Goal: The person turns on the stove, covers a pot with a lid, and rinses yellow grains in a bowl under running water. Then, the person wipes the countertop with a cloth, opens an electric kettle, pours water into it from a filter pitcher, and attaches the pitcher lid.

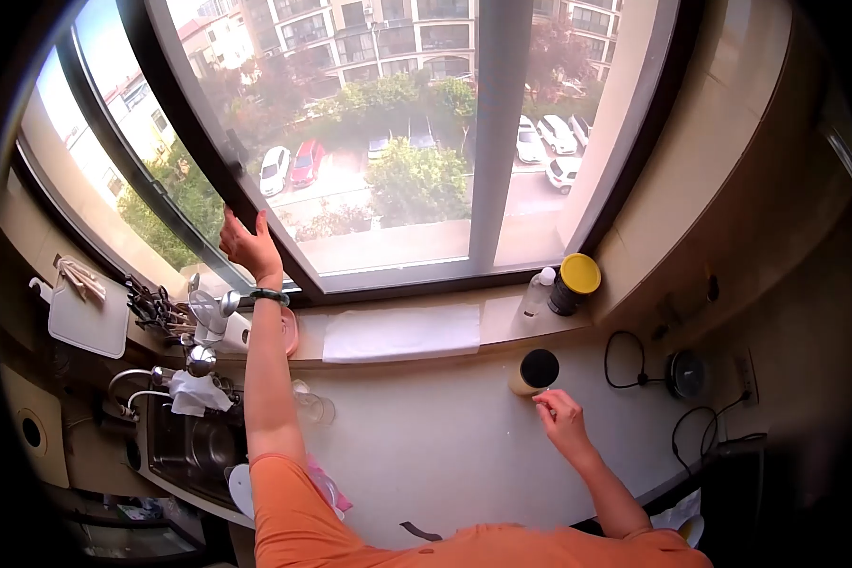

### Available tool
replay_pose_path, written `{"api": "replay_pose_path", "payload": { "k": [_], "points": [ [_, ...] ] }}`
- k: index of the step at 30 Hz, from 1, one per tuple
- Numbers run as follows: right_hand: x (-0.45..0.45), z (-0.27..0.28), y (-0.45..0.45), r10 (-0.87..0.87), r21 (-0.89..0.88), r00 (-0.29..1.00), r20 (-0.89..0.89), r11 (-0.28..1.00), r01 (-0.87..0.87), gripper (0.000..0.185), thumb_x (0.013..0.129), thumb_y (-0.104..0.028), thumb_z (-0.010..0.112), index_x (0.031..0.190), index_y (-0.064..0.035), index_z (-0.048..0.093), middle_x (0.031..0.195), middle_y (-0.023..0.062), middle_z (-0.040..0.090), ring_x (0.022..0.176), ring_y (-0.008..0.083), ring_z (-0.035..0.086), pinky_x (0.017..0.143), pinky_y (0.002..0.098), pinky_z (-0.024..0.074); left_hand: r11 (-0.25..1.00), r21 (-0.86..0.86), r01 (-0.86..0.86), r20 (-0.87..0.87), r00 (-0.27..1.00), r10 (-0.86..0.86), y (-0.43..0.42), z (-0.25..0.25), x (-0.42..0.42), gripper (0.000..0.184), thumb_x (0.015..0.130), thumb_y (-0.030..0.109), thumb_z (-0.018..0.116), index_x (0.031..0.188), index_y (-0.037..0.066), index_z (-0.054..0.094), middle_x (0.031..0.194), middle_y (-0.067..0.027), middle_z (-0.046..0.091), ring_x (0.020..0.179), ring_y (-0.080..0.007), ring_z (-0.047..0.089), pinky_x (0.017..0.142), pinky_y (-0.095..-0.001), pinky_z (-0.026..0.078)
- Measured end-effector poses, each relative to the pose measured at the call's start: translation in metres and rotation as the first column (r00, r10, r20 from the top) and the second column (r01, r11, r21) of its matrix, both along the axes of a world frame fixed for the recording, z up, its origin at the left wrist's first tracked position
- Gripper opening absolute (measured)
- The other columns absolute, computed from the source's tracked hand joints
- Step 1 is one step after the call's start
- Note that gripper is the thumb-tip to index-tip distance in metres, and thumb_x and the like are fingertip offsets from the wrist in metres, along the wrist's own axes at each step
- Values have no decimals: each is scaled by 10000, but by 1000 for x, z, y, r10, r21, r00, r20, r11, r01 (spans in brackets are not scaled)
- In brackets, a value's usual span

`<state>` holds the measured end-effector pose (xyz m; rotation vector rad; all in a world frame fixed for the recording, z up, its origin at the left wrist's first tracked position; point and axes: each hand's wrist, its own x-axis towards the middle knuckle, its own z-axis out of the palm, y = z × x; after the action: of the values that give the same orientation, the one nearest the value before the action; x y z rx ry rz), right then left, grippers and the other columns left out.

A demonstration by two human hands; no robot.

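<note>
While the right hand (562, 422) holds its fingertips close together beside a black-lidded jar (540, 368) near the far edge of the counter (435, 454), I cannot tell whether they pinch anything. Beyond, a white cloth (402, 334) lies along the front edge of the windowsill (498, 316), and the left hand (253, 252), thumb spread, rests against the dark window frame (191, 123).

Window frame (193, 123) and jar lid (540, 368) look matt; a glossy metal sink (194, 445) lines the left edge of the smooth countertop (435, 431).
</note>
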<state>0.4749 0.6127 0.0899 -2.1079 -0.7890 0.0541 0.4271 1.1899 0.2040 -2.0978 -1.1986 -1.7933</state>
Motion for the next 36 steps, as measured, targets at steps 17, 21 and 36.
{"api": "replay_pose_path", "payload": {
  "k": [17, 21, 36],
  "points": [
    [-25, -120, 117, 169, -22, 860, -482, 979, -204, 144, 852, -83, 606, 973, -14, 641, 977, 134, 624, 767, 215, 646, 664, 322, 519, 625, -452, 636, 475, 765, -435, -247, -98, -32, 276, 936, 93, 489, 1195, 40, 569, 1131, -83, 597, 1040, -212, 532, 891, -313, 408],
    [0, -133, 161, 273, 10, 961, -38, 962, -272, 232, 849, -117, 617, 1057, -15, 614, 1091, 156, 620, 996, 272, 621, 788, 336, 502, 530, -679, 508, 207, 825, -525, -285, -194, -61, 317, 915, 128, 530, 1219, 59, 587, 1228, -123, 552, 1171, -290, 459, 998, -407, 373],
    [76, -144, 245, 323, -589, 943, 75, 778, -220, 456, 931, -317, 486, 1348, -137, 450, 1467, 105, 345, 1362, 310, 303, 1075, 645, 153, 667, -739, -95, -486, 761, -430, -146, -265, -54, 393, 920, 391, 487, 1287, 265, 548, 1442, -122, 370, 1335, -414, 280, 1046, -696, 129]
  ]
}}
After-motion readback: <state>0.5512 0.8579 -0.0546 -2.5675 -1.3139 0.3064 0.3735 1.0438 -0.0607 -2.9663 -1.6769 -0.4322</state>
